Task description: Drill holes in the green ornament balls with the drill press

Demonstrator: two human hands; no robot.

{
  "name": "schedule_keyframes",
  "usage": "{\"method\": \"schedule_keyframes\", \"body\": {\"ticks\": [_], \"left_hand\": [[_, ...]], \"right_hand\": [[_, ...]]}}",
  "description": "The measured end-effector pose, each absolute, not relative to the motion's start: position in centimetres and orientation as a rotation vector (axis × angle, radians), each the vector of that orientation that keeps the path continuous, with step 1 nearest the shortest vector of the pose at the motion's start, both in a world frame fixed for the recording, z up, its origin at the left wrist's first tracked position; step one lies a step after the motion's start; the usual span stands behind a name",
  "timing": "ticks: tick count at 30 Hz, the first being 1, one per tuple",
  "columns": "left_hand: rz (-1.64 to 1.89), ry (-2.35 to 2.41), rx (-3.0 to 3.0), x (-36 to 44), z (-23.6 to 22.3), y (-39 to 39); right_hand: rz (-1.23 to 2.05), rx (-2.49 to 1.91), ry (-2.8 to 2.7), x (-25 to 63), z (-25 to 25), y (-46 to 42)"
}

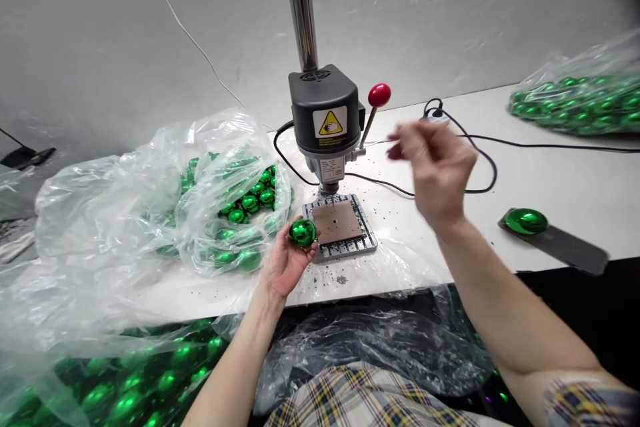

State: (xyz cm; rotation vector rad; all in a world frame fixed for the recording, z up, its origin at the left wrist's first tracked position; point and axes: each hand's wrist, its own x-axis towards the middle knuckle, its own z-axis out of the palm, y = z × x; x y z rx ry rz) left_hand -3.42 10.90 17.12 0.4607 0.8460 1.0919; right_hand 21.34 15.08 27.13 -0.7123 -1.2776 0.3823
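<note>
A shiny green Christmas ball rests in the fingers of my left hand, at the left edge of the drill press base. To the right of the drill press, my right hand is raised and smeared by motion. Its fingers are curled at a dark red lever knob, which they partly cover. Another lever with a bright red knob points upward. Below the drill head, a brown pad with a small hole lies on the slotted metal base.
Left of the press, a clear plastic bag holds several green balls. Another filled bag lies at the far right. A green ball piece sits on a dark flat object. A black cable loops behind my right hand. Dark shavings dot the table.
</note>
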Motion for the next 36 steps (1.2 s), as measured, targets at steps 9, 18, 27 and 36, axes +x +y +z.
{"method": "schedule_keyframes", "body": {"ticks": [9,18,27,36], "left_hand": [[1.098,0.889,0.521,-3.9,17.0,13.5],[1.105,0.908,0.596,-3.5,16.0,14.5],[1.284,1.125,0.915,-1.6,13.8,16.5],[1.250,1.117,1.107,0.2,12.3,18.0]], "right_hand": [[0.757,-0.782,-1.332,19.5,33.9,23.3],[0.980,-0.723,-1.119,18.7,34.7,25.3],[1.083,-0.763,-1.089,18.1,35.6,25.2],[1.014,-0.704,-1.175,18.0,35.2,24.8]]}}
